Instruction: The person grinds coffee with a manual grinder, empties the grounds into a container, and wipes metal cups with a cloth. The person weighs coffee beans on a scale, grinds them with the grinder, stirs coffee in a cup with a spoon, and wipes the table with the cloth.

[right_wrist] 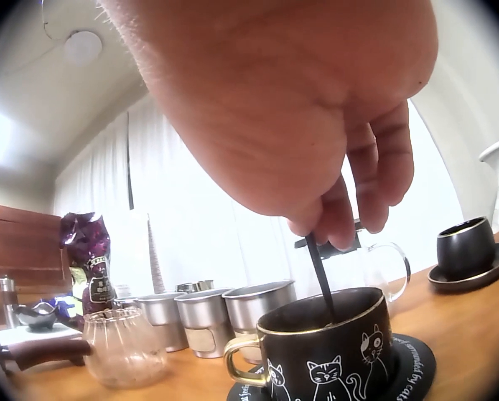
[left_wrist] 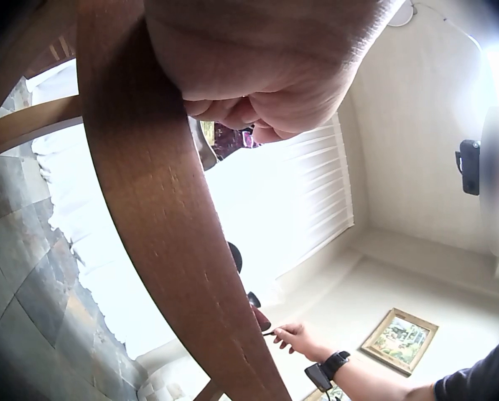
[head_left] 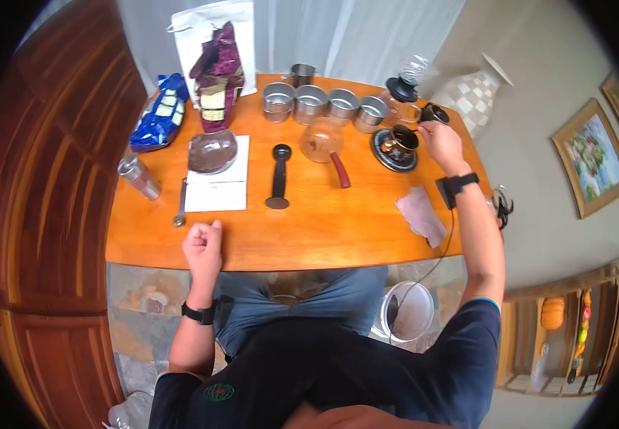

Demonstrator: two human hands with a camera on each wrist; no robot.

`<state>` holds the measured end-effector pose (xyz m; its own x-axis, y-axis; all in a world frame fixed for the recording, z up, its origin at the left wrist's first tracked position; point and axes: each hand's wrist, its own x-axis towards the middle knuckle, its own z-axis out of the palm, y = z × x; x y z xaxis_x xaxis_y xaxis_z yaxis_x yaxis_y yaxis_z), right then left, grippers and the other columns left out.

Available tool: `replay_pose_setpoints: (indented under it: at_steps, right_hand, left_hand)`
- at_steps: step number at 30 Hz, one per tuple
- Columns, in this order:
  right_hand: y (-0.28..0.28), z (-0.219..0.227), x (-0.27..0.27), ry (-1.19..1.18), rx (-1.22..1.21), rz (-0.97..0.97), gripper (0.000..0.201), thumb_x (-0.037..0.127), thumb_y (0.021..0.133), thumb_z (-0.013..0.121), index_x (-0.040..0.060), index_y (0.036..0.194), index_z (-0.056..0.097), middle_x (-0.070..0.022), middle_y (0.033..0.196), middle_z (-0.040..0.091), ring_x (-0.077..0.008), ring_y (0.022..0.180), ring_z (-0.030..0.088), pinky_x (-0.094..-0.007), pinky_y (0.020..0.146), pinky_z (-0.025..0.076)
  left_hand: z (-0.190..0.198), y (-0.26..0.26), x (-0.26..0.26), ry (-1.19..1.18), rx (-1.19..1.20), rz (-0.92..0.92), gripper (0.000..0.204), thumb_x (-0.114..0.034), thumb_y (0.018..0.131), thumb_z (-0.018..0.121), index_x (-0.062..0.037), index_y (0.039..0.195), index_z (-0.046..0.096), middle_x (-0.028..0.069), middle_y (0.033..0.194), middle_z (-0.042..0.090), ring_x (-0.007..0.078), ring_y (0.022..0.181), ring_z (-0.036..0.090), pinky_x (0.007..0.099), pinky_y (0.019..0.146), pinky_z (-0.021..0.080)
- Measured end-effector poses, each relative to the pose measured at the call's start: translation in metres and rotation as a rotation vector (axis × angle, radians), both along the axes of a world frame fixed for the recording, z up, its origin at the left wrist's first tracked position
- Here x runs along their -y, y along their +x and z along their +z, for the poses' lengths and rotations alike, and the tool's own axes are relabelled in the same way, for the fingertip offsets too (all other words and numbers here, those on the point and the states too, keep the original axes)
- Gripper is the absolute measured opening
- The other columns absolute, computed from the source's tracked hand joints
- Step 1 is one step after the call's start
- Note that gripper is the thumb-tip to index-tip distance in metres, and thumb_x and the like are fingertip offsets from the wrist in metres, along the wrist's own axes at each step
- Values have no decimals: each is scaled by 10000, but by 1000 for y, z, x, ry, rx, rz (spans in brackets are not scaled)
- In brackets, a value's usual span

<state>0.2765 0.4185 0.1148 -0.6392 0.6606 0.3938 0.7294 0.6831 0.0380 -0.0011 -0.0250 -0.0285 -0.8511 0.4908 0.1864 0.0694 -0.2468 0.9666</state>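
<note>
My right hand [head_left: 444, 146] pinches a thin dark handle [right_wrist: 320, 277] between thumb and fingers. Its lower end dips into a black cup [right_wrist: 329, 355] with white cat drawings, a gold rim and a gold handle, and is hidden inside. The cup stands upright on a black saucer [head_left: 394, 164] at the right of the table. On the near table edge, at the left, rests my left hand [head_left: 203, 247]; its fingers are loosely curled, with nothing in them. A metal spoon-like tool [head_left: 180, 214] lies just beyond that hand.
Near the cup are a glass server [head_left: 399, 111], several metal canisters [head_left: 311, 104], a glass pot [head_left: 321, 139] with a brown handle and a pink cloth [head_left: 421, 217]. A black scoop [head_left: 278, 175], papers [head_left: 216, 196], a dish [head_left: 212, 151] and coffee bags [head_left: 159, 113] lie leftward. A cable hangs from my right wrist.
</note>
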Motion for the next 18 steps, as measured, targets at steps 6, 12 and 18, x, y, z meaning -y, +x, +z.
replay_pose_setpoints:
  at_steps: [6,12,18]
  right_hand:
    - [9,-31,-39,-106,-44,34,258,272,984,599,106,1138,721,-182,1071,715,-369,984,684,-435,849,532]
    - [22,-39,-73,-82,-20,133,308,241,1023,577,-25,1134,686,-232,1069,707,-415,985,663,-422,862,515]
    - [18,-35,-87,-97,47,113,351,279,1040,548,-16,1198,654,-223,1140,689,-405,1064,634,-419,909,488]
  left_hand:
    - [-7,2,-4,-116,-81,74,287,-144,947,723,-123,710,563,-126,667,453,-11,616,387,197,508,305]
    - [-13,-1,-7,29,16,-50,322,-136,976,679,-106,727,476,-124,642,426,-27,592,356,205,497,273]
    - [-4,1,-5,38,-18,-42,349,-145,983,660,-98,715,441,-107,622,411,-13,577,340,227,483,260]
